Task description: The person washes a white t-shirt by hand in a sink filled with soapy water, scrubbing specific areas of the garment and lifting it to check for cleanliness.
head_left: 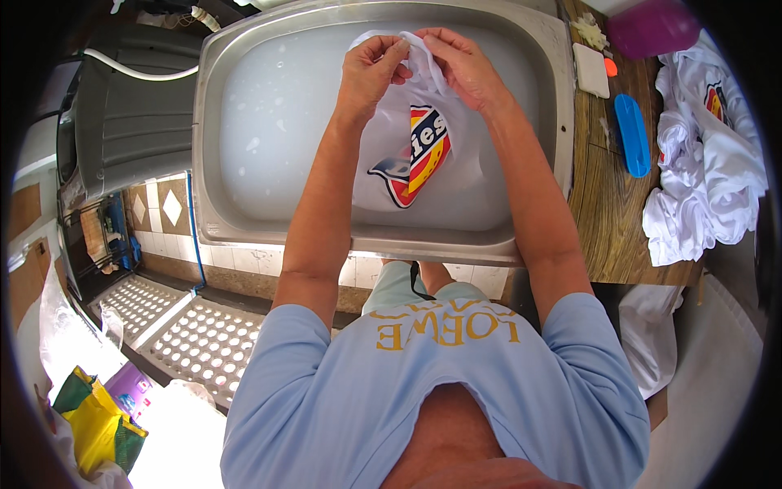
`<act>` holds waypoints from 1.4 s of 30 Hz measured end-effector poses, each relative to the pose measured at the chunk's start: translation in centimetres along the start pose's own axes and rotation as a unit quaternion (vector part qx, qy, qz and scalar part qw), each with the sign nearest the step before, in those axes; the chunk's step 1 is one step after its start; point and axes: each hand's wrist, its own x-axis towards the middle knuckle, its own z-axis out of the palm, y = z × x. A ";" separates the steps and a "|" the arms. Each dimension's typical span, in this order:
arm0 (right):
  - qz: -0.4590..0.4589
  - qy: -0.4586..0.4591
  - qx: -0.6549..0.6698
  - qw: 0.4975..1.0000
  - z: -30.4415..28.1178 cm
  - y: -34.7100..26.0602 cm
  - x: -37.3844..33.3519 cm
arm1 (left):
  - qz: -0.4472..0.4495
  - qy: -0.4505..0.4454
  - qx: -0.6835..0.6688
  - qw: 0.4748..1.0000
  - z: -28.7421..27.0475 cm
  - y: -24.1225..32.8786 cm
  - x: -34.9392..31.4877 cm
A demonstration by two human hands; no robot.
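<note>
Pinches white, multicolour-printed cloth (417,151) in left hand (373,72) and right hand (466,68), trailing bodyward into rounded grey metal basin (366,244) of cloudy water (273,122).

- White cloth (423,94), thin and wet-looking, with a red, yellow and dark-blue emblem (419,155) bent across folds
- Gathered into a raised, narrow bunch at top centre of the frame
- Spread loosely just below, seemingly part submerged

edges of white cloth (428,147) lost in cloudy water (277,138)
</note>
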 end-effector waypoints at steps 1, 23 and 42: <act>0.010 -0.012 0.014 1.000 0.0 -0.3 -0.1 | 0.003 -0.002 -0.001 1.000 -0.1 -0.1 0.1; -0.179 0.122 -0.356 0.909 1.5 0.1 -2.1 | -0.066 0.001 -0.054 0.996 0.5 -0.3 0.2; -0.158 0.150 -0.417 0.883 0.1 0.6 -3.8 | 0.073 -0.055 0.140 0.986 1.2 -1.3 -0.4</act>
